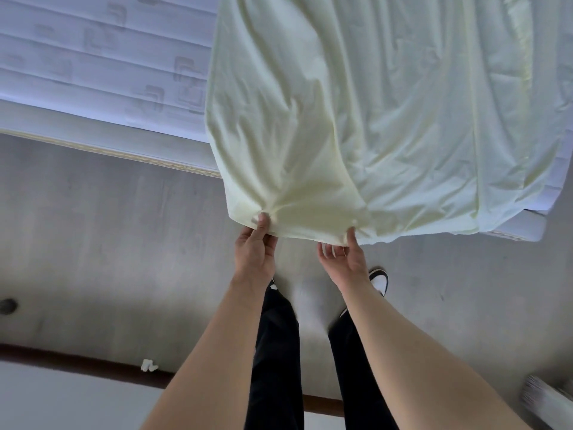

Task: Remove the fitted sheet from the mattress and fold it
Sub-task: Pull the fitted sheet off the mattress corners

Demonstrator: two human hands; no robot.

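Over the near edge of the quilted white mattress (102,72): pale yellow cotton fitted sheet (372,119), off the bare left part, draped toward the grey floor (108,228). My left hand (255,249) pinches its hem; my right hand (342,259) pinches the same hem, other fingers loose. Black trousers (276,352) below
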